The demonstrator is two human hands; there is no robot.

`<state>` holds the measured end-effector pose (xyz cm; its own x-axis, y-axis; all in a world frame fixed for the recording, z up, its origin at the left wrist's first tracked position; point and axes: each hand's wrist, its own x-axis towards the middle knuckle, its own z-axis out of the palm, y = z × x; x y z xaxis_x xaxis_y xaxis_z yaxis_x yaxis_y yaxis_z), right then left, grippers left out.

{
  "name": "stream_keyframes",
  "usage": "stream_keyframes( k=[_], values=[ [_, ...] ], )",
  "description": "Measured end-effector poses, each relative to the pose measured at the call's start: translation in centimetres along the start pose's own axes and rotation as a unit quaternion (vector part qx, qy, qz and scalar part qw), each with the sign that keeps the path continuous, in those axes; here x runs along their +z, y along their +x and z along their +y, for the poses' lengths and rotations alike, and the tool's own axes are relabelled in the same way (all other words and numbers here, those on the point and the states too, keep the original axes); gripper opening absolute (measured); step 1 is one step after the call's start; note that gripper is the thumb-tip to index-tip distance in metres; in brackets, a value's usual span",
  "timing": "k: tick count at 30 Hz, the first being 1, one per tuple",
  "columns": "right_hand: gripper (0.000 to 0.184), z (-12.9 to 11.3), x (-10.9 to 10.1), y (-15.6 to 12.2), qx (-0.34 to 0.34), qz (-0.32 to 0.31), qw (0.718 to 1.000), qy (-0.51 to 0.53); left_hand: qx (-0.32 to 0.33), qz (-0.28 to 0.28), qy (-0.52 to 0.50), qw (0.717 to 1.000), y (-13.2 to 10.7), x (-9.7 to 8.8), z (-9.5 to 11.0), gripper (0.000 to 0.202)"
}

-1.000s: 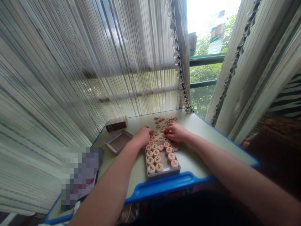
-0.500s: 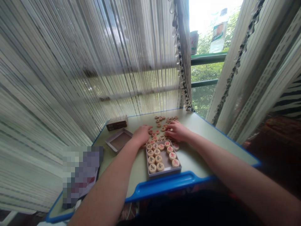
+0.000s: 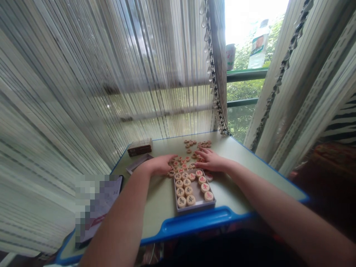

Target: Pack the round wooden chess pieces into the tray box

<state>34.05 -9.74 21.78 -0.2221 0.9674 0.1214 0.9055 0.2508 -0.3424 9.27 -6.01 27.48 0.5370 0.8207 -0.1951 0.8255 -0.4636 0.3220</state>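
Round wooden Chinese chess pieces (image 3: 184, 161) with red or black characters lie loose beyond an open box (image 3: 196, 190). Inside that box, more pieces (image 3: 188, 190) stand in rows along the left, back and right, with bare bottom showing in the middle. My left hand (image 3: 162, 164) is at the left edge of the loose pieces, thumb and fingers apart, nothing seen in it. Over the right side of the pile, my right hand (image 3: 210, 160) has its fingers spread and touching or just above pieces; some pieces under it are hidden.
A shallow box lid (image 3: 139, 163) lies left of the pieces, partly behind my left arm. Behind it sits a small brown box (image 3: 139, 147). A partly blurred tablet-like object (image 3: 107, 207) rests at the table's left edge. The table (image 3: 233, 189) has a blue rim; string curtains hang behind.
My left hand has moved a little left and nearer, its fingers opening away from the pieces. More loose pieces show between the hands. My right hand has spread its fingers over the pile.
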Motion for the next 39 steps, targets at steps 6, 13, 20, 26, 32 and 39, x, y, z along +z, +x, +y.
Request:
stream_keyframes(
  k=[6,13,20,26,32,39],
  values=[
    [0.063,0.1,0.2,0.5,-0.008,0.03,0.999,-0.023,0.0,-0.048,-0.053,0.997,-0.4,-0.5,-1.9,0.088],
    [0.045,0.3,0.2,0.8,-0.036,0.066,0.997,-0.029,-0.011,0.012,0.021,1.0,-0.1,-0.2,-0.9,0.061],
    [0.038,0.5,0.2,0.9,-0.055,0.109,0.992,-0.028,0.0,0.121,0.106,0.987,1.5,1.2,-0.3,0.049],
    [0.037,0.4,0.1,0.8,-0.057,0.121,0.991,-0.024,0.015,0.141,0.132,0.981,2.6,2.3,-0.2,0.034],
    [0.033,0.7,0.6,1.0,-0.075,0.149,0.986,-0.026,-0.007,0.192,0.102,0.976,2.5,2.0,-0.1,0.034],
    [0.025,-0.6,0.2,0.6,-0.147,0.227,0.962,0.023,0.001,0.206,-0.236,0.95,2.8,2.7,1.2,0.03]
  ],
)
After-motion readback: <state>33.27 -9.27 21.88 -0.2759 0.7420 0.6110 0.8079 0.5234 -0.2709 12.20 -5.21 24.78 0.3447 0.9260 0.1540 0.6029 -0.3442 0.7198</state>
